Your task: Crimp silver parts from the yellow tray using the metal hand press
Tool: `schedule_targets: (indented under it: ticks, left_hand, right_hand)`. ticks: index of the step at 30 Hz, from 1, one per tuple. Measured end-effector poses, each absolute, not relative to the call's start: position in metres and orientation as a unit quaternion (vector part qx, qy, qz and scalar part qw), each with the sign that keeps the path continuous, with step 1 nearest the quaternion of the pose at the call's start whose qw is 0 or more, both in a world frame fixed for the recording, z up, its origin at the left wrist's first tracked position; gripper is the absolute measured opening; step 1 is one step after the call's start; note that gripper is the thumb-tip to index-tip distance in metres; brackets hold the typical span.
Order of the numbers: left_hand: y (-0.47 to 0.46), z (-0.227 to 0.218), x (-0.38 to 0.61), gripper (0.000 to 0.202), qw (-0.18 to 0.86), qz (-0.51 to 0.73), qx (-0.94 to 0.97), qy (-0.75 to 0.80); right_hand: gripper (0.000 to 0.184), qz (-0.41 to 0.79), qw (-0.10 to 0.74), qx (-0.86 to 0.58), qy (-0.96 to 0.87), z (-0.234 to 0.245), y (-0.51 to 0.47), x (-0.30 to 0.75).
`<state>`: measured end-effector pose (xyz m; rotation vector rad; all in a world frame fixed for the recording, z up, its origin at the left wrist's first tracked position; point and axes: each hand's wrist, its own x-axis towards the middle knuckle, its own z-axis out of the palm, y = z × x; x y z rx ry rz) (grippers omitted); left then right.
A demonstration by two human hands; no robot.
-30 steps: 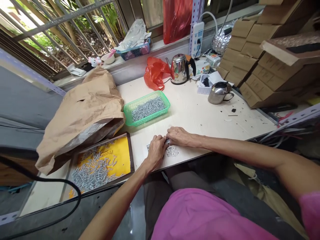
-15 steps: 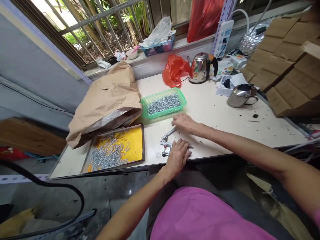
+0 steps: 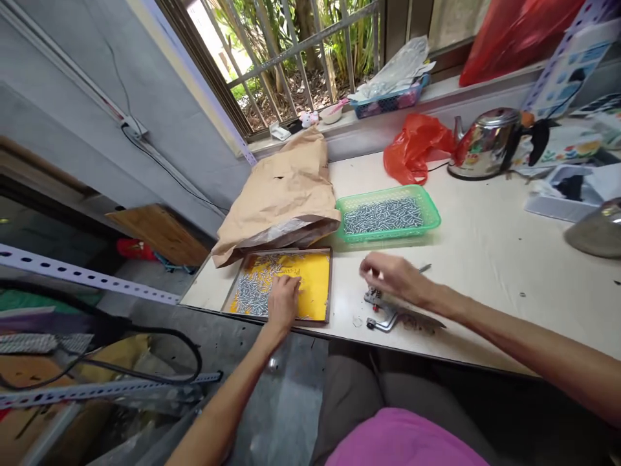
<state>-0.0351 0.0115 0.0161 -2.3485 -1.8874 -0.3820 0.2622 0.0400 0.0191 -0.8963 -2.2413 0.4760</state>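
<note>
My left hand (image 3: 283, 301) is over the shallow tray (image 3: 330, 285), its fingers bent and partly apart above the small metal pins (image 3: 252, 294) on yellow paper. I see nothing held in it. Above a small metal hand-lever device (image 3: 385, 318) on the table, my right hand (image 3: 392, 274) has its fingers curled together. Whatever they may pinch is too small to make out. The hand covers part of the device, whose lever end shows behind it. A green plastic basket (image 3: 388, 237) of similar metal pins (image 3: 383, 215) stands just beyond.
A crumpled brown paper sack (image 3: 281, 188) lies behind the tray. Toward the back are a red plastic bag (image 3: 418, 149) and a metal kettle (image 3: 488, 145). A white box (image 3: 553, 202) and a steel pot (image 3: 596, 230) stand at the right. The table's front edge runs close to the tray.
My left hand has left the device and moved left to the tray. My right hand has come off the lever and is over the device. The view has turned left.
</note>
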Motion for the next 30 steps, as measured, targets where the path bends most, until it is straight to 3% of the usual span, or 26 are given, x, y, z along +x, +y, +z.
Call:
schedule_targets:
  ticks: [3,7,14,17,19,21,30]
  left_hand:
    - [0.038,0.016,-0.053,0.026,0.025,-0.024,-0.824,-0.566]
    - [0.055,0.013,-0.066,0.025,-0.020,0.039,-0.871,-0.489]
    - [0.065,0.023,-0.055,0.020,-0.083,-0.101,-0.815,-0.564]
    - [0.042,0.033,-0.006,0.025,-0.267,-0.177,-0.700,-0.639]
    - [0.024,0.034,0.033,0.031,-0.428,-0.174,-0.629,-0.625]
    - [0.009,0.029,0.066,0.031,-0.514,-0.162,-0.584,-0.606]
    - [0.008,-0.004,0.091,0.035,-0.515,-0.098,-0.571,-0.632]
  right_hand:
    - [0.017,0.100,0.401,-0.458,-0.787,0.047,0.083,0.281]
    - [0.028,0.059,0.301,-0.557,-0.772,0.056,0.112,0.316]
    - [0.027,0.181,0.184,-0.483,-0.837,0.017,0.000,0.321]
    - [0.024,0.185,0.095,-0.507,-0.836,-0.001,-0.039,0.316]
    - [0.019,0.162,0.050,-0.533,-0.829,-0.011,-0.047,0.315]
    - [0.019,0.139,0.028,-0.543,-0.827,-0.018,-0.047,0.315]
    - [0.022,0.123,0.030,-0.543,-0.830,-0.014,-0.048,0.314]
